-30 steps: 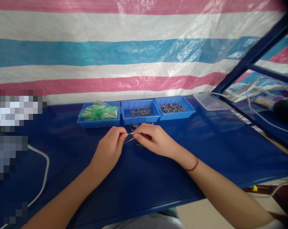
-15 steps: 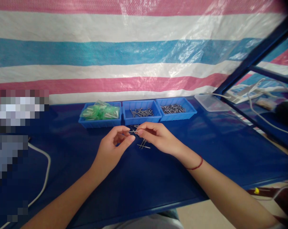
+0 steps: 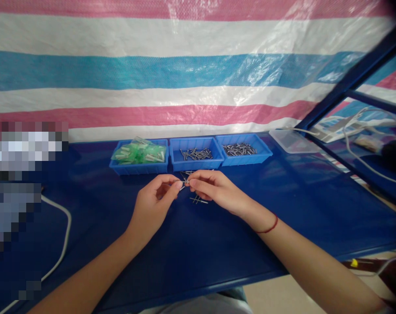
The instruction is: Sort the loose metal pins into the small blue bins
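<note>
My left hand (image 3: 155, 203) and my right hand (image 3: 212, 188) meet fingertip to fingertip over the blue table (image 3: 217, 253), just in front of the trays. Both pinch a thin metal pin (image 3: 184, 182) that runs between them. A few loose pins (image 3: 198, 200) lie on the table under my right hand. Behind stand three small blue trays: the left tray (image 3: 139, 167) holds green plastic bags of parts, the middle tray (image 3: 195, 162) has scattered metal pins, the right tray (image 3: 243, 157) has a heap of pins.
A clear plastic lid or box (image 3: 291, 141) lies at the back right beside a dark blue frame bar (image 3: 345, 78). White cables (image 3: 358, 161) run behind that bar. Another white cable (image 3: 58, 253) curves at the left. A striped tarpaulin (image 3: 184, 69) hangs behind the table.
My left hand opened its fingers half a second ago and has pinched shut again at the pin. My right hand has stayed almost in place, lifting slightly off the loose pins.
</note>
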Action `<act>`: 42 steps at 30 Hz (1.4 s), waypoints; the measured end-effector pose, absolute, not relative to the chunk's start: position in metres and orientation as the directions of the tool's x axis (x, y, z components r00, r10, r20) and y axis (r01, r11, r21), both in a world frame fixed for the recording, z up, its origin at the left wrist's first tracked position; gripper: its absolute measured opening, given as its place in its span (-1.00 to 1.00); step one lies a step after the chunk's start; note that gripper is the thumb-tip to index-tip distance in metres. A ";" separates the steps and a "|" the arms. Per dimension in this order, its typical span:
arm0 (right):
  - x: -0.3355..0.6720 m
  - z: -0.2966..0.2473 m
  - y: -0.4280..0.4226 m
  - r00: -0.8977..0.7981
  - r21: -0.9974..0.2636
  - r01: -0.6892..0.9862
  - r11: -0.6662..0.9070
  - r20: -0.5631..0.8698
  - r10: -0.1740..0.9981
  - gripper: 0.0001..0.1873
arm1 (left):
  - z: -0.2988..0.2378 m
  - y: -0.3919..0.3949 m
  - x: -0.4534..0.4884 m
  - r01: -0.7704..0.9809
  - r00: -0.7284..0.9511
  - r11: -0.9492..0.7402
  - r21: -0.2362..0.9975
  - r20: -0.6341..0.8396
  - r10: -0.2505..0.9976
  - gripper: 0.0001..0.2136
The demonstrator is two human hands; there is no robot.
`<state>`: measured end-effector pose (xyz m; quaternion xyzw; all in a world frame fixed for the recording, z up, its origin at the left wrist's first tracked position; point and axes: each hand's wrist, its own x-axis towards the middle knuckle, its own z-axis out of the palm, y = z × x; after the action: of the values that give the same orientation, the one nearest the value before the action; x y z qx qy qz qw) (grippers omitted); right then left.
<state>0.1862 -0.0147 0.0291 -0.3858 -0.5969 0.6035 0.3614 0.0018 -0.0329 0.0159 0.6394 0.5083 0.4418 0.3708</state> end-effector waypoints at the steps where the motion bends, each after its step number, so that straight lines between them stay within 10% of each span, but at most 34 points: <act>1: 0.186 0.029 -0.014 -0.441 -0.999 0.031 -0.028 -0.039 0.897 -0.77 | 0.016 -0.033 0.002 0.324 0.097 -0.215 0.921 0.194 0.976 -0.80; 9: 0.185 0.032 -0.015 -0.422 -0.998 0.064 -0.009 -0.035 0.906 -0.85 | 0.014 -0.032 0.002 0.335 0.107 -0.247 0.909 0.224 0.969 -0.82; 31: 0.196 0.037 -0.020 -0.228 -0.696 0.410 0.590 0.548 0.805 -0.86 | 0.018 -0.032 0.001 0.557 0.334 -0.435 0.708 0.288 0.897 -0.86; 42: 0.297 0.035 0.035 0.211 -0.468 0.863 0.191 0.677 0.706 -0.75 | 0.002 -0.019 -0.012 0.760 0.511 -0.583 0.285 0.293 0.808 -0.77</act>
<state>0.2972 0.0349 0.0349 -0.6300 -0.6223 -0.0859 0.4566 -0.0119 -0.0192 0.0019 0.8670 0.4524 0.2002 0.0601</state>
